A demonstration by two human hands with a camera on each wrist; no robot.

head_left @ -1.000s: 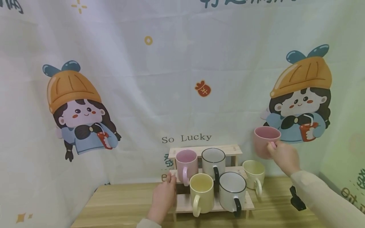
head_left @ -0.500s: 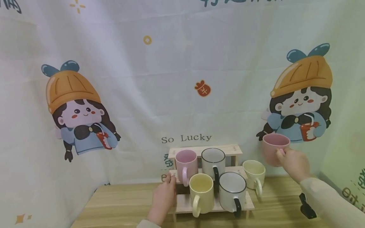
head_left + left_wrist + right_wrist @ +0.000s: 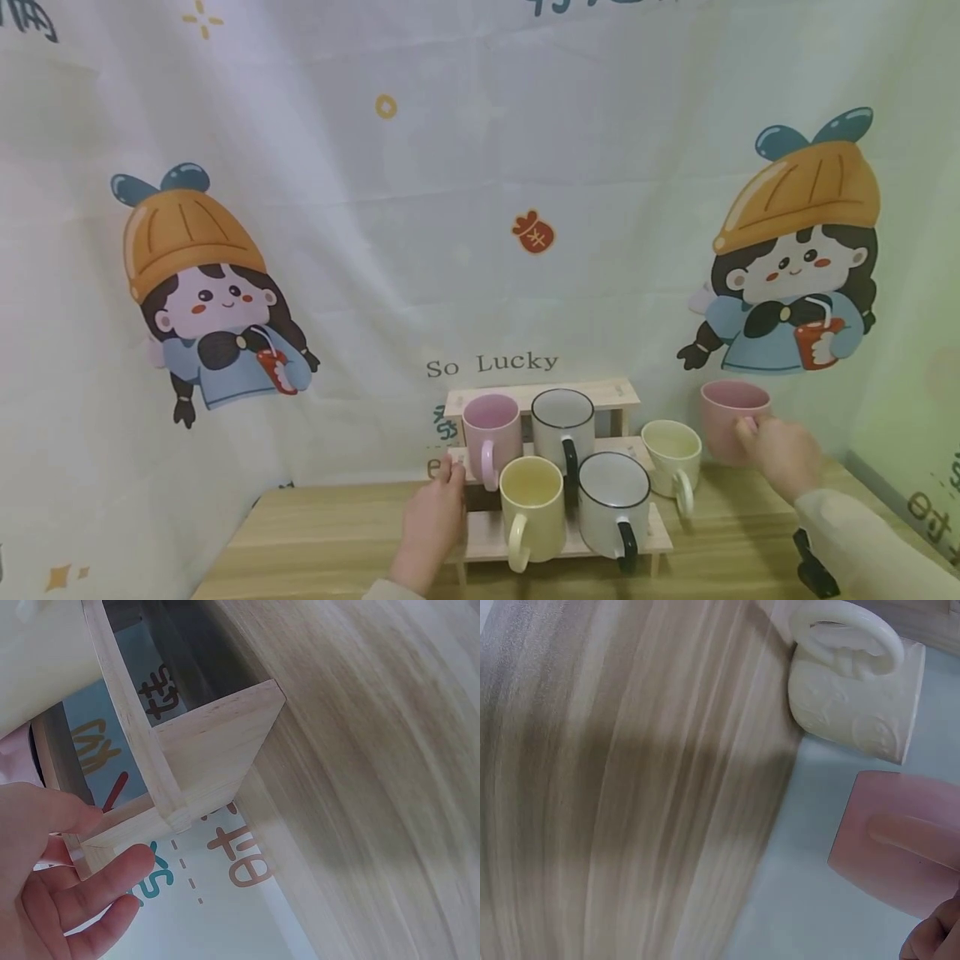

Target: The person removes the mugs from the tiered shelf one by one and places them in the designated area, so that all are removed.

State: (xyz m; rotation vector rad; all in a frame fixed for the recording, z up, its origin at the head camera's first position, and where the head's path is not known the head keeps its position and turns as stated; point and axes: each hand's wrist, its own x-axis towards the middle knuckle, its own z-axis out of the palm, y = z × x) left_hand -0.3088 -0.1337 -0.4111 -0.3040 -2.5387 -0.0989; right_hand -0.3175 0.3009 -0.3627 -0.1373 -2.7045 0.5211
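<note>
My right hand [image 3: 783, 454] grips the handle of a pink mug [image 3: 723, 429], held upright to the right of a cream mug [image 3: 666, 460]. In the right wrist view, a gap separates the pink mug [image 3: 900, 847] from the tabletop. A tiered wooden rack [image 3: 613, 394] bears a lilac mug [image 3: 506, 442] and a black-rimmed white mug [image 3: 553, 437] behind, a yellow mug [image 3: 542, 525] and another black-rimmed white mug [image 3: 602, 512] in front. My left hand [image 3: 433, 517] pinches the rack's left end; the left wrist view has its thumb [image 3: 71, 812] on the board.
The cream mug stands on the wood-grain table [image 3: 330, 533], close beside the rack. A printed cloth [image 3: 360, 267] hangs right behind the table and along both sides. A black device [image 3: 813, 571] sits under my right sleeve.
My right hand has carried the pink mug down and to the right, toward the table's back right. My left hand keeps its hold on the rack. The mugs on the rack stay put.
</note>
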